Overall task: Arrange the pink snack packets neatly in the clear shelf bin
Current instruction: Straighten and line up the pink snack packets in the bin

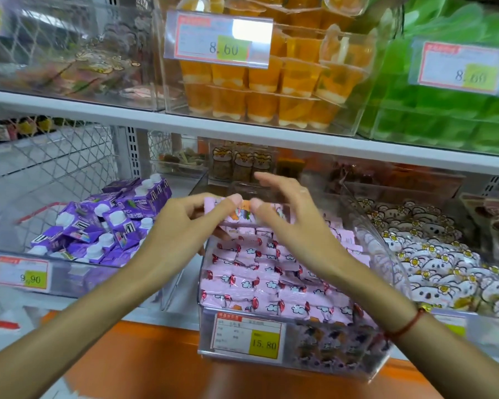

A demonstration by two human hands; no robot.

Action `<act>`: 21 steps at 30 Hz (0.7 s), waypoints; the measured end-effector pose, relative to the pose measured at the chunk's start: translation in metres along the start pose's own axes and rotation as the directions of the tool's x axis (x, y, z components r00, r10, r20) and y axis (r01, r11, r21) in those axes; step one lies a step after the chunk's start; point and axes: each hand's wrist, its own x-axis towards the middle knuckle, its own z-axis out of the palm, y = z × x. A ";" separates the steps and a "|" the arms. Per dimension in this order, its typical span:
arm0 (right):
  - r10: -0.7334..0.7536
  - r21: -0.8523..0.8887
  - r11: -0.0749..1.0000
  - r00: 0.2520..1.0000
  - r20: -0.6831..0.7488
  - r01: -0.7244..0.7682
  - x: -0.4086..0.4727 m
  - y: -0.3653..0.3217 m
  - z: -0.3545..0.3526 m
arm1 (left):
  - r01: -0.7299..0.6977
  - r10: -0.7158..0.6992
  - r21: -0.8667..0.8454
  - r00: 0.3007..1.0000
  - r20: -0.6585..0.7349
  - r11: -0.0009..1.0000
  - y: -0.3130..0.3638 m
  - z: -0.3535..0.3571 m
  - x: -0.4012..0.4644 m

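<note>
A clear shelf bin [386, 367] on the lower shelf holds several pink snack packets [271, 280] lying in rough rows. Both hands hover over the back of the bin. My left hand [182, 226] pinches the left end of one pink packet [242, 213] held up above the pile. My right hand [288, 223] pinches the same packet's right part with thumb and fingers; its index finger points up and left. A yellow 15.80 price tag [249, 336] sits on the bin's front wall.
To the left a clear bin [9, 249] holds purple drink cartons [110, 223]. A bin of white koala-print packets [438, 263] stands to the right. The upper shelf [185, 123] carries orange jelly cups [271, 87] and green packets [444, 110]. An orange ledge [156, 367] runs below.
</note>
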 end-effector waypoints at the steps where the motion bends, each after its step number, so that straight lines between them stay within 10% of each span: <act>1: -0.089 -0.133 0.987 0.995 0.041 0.093 -0.001 0.000 0.002 | -0.043 0.042 0.040 0.999 0.012 0.998 -0.001 0.000 0.000; 10: -0.205 -0.042 0.977 0.976 0.076 0.209 0.005 0.007 0.003 | -0.130 0.124 -0.126 0.991 -0.050 0.984 -0.007 0.000 -0.001; 17: 0.452 0.437 0.811 0.891 -0.048 -0.388 0.045 0.042 0.024 | -0.007 0.027 0.200 0.995 -0.094 0.980 -0.031 -0.008 -0.001; 21: 0.442 0.414 0.827 0.895 -0.058 -0.381 0.054 0.055 0.044 | 0.069 -0.071 0.227 0.998 0.000 0.972 -0.039 -0.007 -0.004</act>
